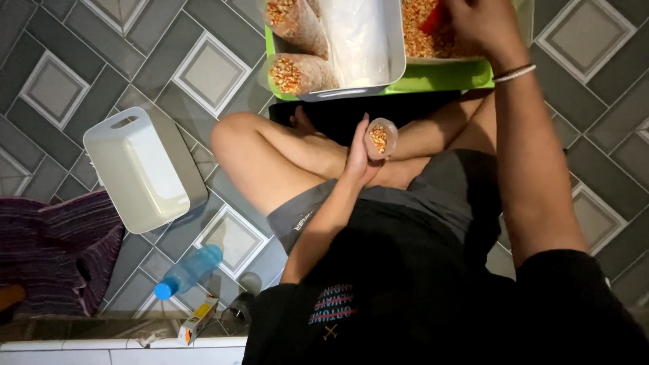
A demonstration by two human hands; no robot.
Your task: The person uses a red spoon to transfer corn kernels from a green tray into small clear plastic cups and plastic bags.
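Corn kernels [379,137] sit in the bottom of a small clear plastic bag [382,135], which the left hand [359,154] grips upright over the person's crossed legs. Farther forward, the right hand [478,23] is closed around a red scoop [433,19] inside a white tub of loose kernels [424,42] resting on a green tray [439,76]. Filled bags of corn [297,73] lie in the neighbouring white tub [395,61]. An empty white tub [138,169] and a blue bottle [188,272] lie on the tiled floor.
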